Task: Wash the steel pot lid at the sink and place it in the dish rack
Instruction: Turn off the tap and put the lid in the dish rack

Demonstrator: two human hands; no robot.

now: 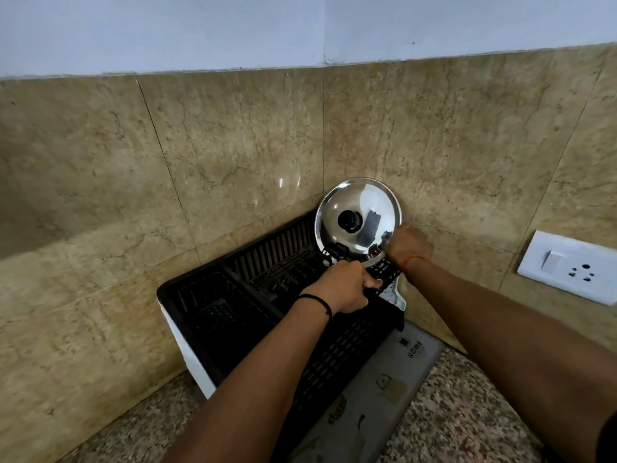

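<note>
Two bare hands are at work at the far end of a black dish rack (233,295), which sits in the corner where two tan stone-tiled walls (233,145) meet. The rack rests on a speckled granite counter (467,422), with a white tray (187,345) showing under its left side and a grey mat (384,392) printed "HOME" under its right side. A white switch plate (567,267) with a socket is fixed to the right wall, well apart from the rack.

The steel lid (358,219) stands on edge in the rack's far right corner, tilted back toward the wall corner, its domed side and black knob (349,220) facing the room. Its lower rim sits among the rack's slots.

The right hand (409,245) is at the lid's lower right rim, fingers curled against the edge and apparently holding it; the fingertips themselves are hidden behind the hand. The left hand (344,287) is just below the lid's bottom rim, fingers curled round the rack's right edge; whether it also touches the lid cannot be told.

A black band (317,300) circles the left wrist and an orange thread (411,262) the right wrist.
</note>
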